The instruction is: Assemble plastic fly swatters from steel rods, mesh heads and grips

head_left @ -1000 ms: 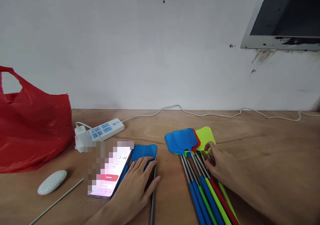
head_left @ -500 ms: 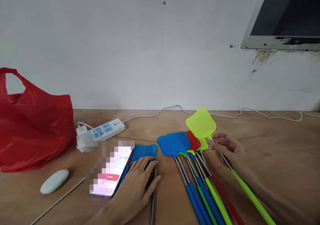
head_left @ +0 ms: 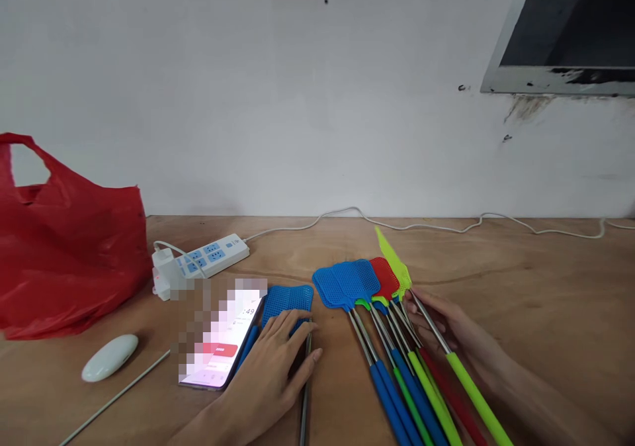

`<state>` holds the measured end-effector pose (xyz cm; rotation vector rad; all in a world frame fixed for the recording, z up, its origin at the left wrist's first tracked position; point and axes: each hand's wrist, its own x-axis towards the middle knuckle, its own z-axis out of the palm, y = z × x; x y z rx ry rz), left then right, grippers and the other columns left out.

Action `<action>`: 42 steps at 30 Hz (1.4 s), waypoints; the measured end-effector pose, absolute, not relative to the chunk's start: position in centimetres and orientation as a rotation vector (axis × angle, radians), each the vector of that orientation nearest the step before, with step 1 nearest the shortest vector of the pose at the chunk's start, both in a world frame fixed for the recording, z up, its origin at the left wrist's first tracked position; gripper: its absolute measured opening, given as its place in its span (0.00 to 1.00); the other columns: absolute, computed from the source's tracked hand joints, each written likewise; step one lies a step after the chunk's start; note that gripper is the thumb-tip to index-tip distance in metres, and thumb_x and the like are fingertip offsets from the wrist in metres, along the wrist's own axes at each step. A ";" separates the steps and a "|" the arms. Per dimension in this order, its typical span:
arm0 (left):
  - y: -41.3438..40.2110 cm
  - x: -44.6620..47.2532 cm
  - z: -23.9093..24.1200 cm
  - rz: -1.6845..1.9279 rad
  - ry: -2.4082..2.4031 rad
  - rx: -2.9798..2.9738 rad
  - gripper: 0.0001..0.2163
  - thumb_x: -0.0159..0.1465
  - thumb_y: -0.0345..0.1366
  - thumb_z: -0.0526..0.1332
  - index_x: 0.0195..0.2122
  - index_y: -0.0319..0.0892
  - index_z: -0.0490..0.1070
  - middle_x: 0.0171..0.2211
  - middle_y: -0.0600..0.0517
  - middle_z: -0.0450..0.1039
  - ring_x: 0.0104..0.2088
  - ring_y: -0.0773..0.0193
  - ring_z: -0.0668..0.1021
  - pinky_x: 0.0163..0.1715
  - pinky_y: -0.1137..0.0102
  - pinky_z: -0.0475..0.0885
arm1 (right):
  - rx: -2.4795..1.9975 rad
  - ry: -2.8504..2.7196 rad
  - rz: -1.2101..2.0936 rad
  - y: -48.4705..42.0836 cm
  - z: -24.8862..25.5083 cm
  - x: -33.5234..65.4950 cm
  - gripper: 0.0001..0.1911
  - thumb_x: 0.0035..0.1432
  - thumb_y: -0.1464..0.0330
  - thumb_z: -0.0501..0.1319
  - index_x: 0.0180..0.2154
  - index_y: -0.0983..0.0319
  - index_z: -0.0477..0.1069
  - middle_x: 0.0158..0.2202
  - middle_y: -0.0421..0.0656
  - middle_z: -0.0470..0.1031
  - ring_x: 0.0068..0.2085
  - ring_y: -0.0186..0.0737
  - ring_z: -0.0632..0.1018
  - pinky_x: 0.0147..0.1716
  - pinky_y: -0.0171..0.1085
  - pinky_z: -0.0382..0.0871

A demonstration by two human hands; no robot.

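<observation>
Flyswatter, lime (head_left: 465,378): right hand (head_left: 459,323) grasped shaft (head_left: 435,329); left hand (head_left: 270,363) lay spread over blue flyswatters (head_left: 288,299). Positioning step, I judged; tilted head (head_left: 395,259) wanted levelling.

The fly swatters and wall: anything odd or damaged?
The lime fly swatter in the right hand tilts nearly edgewise, unlike the flatter blue fly swatters. On the wall, the grey frame has dark patches that look worn, with a smudge below.
</observation>
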<state>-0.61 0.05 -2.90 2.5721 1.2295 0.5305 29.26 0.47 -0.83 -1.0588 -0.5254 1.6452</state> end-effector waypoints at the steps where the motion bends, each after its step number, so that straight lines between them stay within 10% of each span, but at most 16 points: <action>1: 0.0 -0.6 -2.9 0.544 1.220 2.567 0.10 0.74 0.37 0.52 0.52 0.44 0.67 0.55 0.43 0.68 0.54 0.47 0.72 0.54 0.48 0.68 | -1.001 -0.501 1.669 0.5 -0.8 29.2 0.14 0.45 0.63 0.78 0.28 0.66 0.79 0.22 0.37 0.75 0.15 0.21 0.62 0.10 0.21 0.56; 7: 0.1 -0.5 -2.0 0.638 1.114 2.543 0.10 0.74 0.34 0.49 0.50 0.44 0.67 0.51 0.44 0.71 0.50 0.50 0.73 0.50 0.53 0.68 | -0.893 -0.428 1.687 0.1 -0.1 28.2 0.17 0.36 0.71 0.81 0.32 0.66 0.81 0.31 0.42 0.80 0.32 0.36 0.80 0.29 0.28 0.78; 15: -0.9 -1.0 -1.9 0.878 0.995 2.273 0.14 0.76 0.37 0.44 0.50 0.47 0.68 0.44 0.49 0.74 0.45 0.55 0.75 0.49 0.60 0.69 | -0.796 -0.540 1.678 -1.1 -0.8 26.9 0.16 0.44 0.67 0.79 0.37 0.60 0.82 0.37 0.41 0.82 0.39 0.39 0.81 0.40 0.33 0.78; 26: -0.4 -0.8 -3.1 0.879 0.984 2.393 0.07 0.73 0.41 0.56 0.49 0.48 0.67 0.37 0.52 0.76 0.36 0.59 0.78 0.38 0.67 0.73 | -0.840 -0.827 1.540 -1.9 -1.4 26.1 0.14 0.55 0.59 0.73 0.43 0.55 0.81 0.45 0.43 0.81 0.44 0.42 0.80 0.43 0.37 0.75; 42: -1.6 0.0 -3.1 0.741 0.918 2.586 0.09 0.76 0.37 0.47 0.54 0.49 0.61 0.40 0.52 0.78 0.38 0.57 0.80 0.38 0.67 0.71 | -0.857 -0.888 1.403 -2.5 -1.9 25.1 0.12 0.50 0.58 0.75 0.30 0.58 0.80 0.34 0.43 0.79 0.32 0.36 0.78 0.35 0.34 0.75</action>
